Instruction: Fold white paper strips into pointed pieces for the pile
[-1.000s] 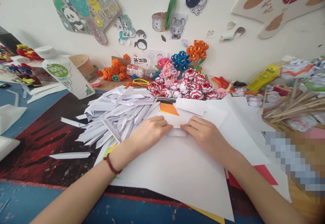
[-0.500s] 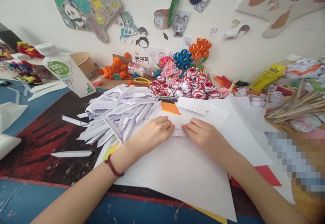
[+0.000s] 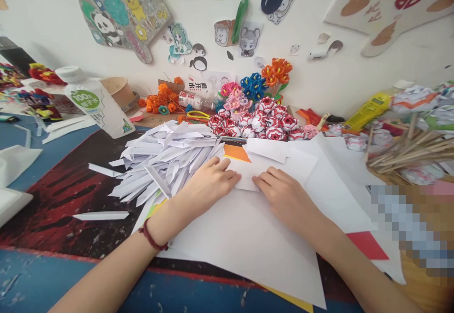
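Note:
A small white paper strip (image 3: pixel 246 181) lies between my two hands, above large white sheets (image 3: pixel 244 237). My left hand (image 3: pixel 215 177), with a dark red cord bracelet at its wrist, pinches the strip's left end with curled fingers. At the opposite end, my right hand (image 3: pixel 282 191) is closed on the strip too, its fingertips pressed together. Both thumbs are mostly hidden. Left of my hands is a heap of folded white paper strips (image 3: pixel 166 157). Just behind the hands lie a loose white paper piece (image 3: pixel 267 149) and a bit of orange paper (image 3: pixel 237 152).
A white bottle (image 3: pixel 95 102) stands tilted at the back left. Red and white paper flowers (image 3: pixel 269 120) are massed along the back, with orange flowers (image 3: pixel 277 72) above. Wooden sticks (image 3: pixel 407 150) and a yellow packet (image 3: pixel 369 110) are at the right. Red paper (image 3: pixel 367 245) lies beside my right forearm.
The strip's near edge, separate below my fingers before, no longer shows as a fold line. My left fingers have lifted and bent slightly. The whole view has shifted a little.

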Motion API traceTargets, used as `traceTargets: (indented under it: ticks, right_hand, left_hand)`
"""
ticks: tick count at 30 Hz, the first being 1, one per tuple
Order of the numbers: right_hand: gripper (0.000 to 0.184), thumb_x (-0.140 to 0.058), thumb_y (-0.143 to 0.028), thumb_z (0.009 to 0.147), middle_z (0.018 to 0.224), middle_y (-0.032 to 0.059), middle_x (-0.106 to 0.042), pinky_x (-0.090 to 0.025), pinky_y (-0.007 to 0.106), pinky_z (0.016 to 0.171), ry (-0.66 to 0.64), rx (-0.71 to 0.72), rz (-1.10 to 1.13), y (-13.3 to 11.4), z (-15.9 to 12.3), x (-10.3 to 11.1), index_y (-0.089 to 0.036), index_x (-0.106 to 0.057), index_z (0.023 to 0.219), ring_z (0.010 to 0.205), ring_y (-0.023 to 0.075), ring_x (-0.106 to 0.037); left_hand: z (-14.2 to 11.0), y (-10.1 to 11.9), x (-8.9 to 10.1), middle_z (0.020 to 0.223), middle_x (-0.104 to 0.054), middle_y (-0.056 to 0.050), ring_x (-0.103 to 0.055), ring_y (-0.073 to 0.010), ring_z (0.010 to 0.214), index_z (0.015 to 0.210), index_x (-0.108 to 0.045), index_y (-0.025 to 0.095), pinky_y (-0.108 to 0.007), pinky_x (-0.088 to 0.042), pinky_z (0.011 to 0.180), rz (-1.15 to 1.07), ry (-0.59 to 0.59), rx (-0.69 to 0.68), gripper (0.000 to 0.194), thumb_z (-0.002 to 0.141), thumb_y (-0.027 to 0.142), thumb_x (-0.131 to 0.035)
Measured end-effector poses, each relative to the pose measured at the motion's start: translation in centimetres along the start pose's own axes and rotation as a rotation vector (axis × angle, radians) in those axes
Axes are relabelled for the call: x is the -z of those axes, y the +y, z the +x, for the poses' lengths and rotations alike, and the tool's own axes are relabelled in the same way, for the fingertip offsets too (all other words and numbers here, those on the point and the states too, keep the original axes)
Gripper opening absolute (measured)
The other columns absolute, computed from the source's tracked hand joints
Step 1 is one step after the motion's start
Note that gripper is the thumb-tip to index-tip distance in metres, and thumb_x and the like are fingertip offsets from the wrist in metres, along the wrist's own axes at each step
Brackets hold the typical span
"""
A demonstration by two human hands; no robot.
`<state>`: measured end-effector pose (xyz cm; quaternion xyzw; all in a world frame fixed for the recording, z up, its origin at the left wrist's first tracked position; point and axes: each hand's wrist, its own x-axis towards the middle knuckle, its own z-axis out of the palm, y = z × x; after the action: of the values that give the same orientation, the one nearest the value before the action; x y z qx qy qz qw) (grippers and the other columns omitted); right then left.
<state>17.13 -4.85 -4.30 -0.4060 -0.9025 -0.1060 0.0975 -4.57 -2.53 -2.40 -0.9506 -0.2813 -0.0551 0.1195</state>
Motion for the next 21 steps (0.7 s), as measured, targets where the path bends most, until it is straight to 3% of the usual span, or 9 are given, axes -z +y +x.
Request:
traceTargets:
  ticks: [7, 11, 13, 15, 17, 21]
  right_hand:
    - [0.039, -0.045, 0.009, 0.071, 0.082, 0.0081, -0.064, -0.037, 0.035, 0.069, -0.032, -0.072, -0.003, -0.3, 0.0, 0.4, -0.009, -0.067, 0.098, 0.077, 0.0214, -0.050]
    - [0.042, -0.048, 0.008, 0.068, 0.084, 0.0072, -0.063, -0.035, 0.034, 0.069, -0.033, -0.068, -0.011, -0.3, 0.0, 0.4, -0.009, -0.066, 0.102, 0.079, 0.0212, -0.051]
    - [0.039, -0.049, 0.006, 0.069, 0.084, 0.0074, -0.062, -0.035, 0.034, 0.068, -0.019, -0.054, -0.012, -0.3, 0.0, 0.2, -0.010, -0.066, 0.100, 0.078, 0.0207, -0.051]
    - [0.031, -0.050, 0.004, 0.073, 0.081, 0.0072, -0.061, -0.034, 0.034, 0.067, 0.001, -0.063, -0.019, -0.3, 0.1, 0.1, -0.011, -0.067, 0.094, 0.076, 0.0203, -0.051]
    - [0.023, -0.050, 0.000, 0.078, 0.080, 0.0068, -0.061, -0.034, 0.034, 0.067, 0.021, -0.091, -0.015, -0.4, 0.1, 0.1, -0.013, -0.067, 0.087, 0.076, 0.0203, -0.051]
    - [0.015, -0.052, -0.009, 0.083, 0.083, 0.0059, -0.063, -0.036, 0.034, 0.073, 0.071, -0.173, 0.086, -0.4, 0.3, 0.1, -0.016, -0.066, 0.086, 0.082, 0.0210, -0.054]
  left_hand:
    - [0.1, 0.5, 0.3, 0.072, -0.062, -0.006, -0.050, -0.0233, 0.088, 0.084, -0.059, 0.016, -0.039, -0.032, 0.076, 0.019, 0.020, 0.057, 0.015, 0.089, 0.011, -0.046]
    - [0.1, 0.7, 0.5, 0.070, -0.063, -0.005, -0.053, -0.0224, 0.082, 0.098, -0.060, 0.017, -0.039, -0.034, 0.076, -0.025, 0.039, 0.157, 0.017, 0.086, 0.014, -0.048]
    - [0.4, 0.9, 0.2, 0.070, -0.062, -0.006, -0.054, -0.0215, 0.077, 0.106, -0.059, 0.016, -0.039, -0.035, 0.075, -0.041, 0.070, 0.262, 0.021, 0.090, 0.024, -0.046]
    - [0.7, 1.2, -0.5, 0.068, -0.062, -0.005, -0.055, -0.0201, 0.072, 0.101, -0.061, 0.017, -0.037, -0.036, 0.072, -0.066, 0.102, 0.354, 0.027, 0.095, 0.032, -0.039]
    - [1.1, 1.3, -1.3, 0.066, -0.061, -0.005, -0.055, -0.0206, 0.078, 0.090, -0.064, 0.018, -0.035, -0.036, 0.071, -0.101, 0.138, 0.388, 0.026, 0.095, 0.029, -0.041]
    - [1.7, 1.4, -2.3, 0.083, -0.064, -0.004, -0.052, -0.0221, 0.089, 0.084, -0.063, 0.019, -0.035, -0.037, 0.072, -0.209, 0.197, 0.403, 0.013, 0.089, 0.024, -0.053]
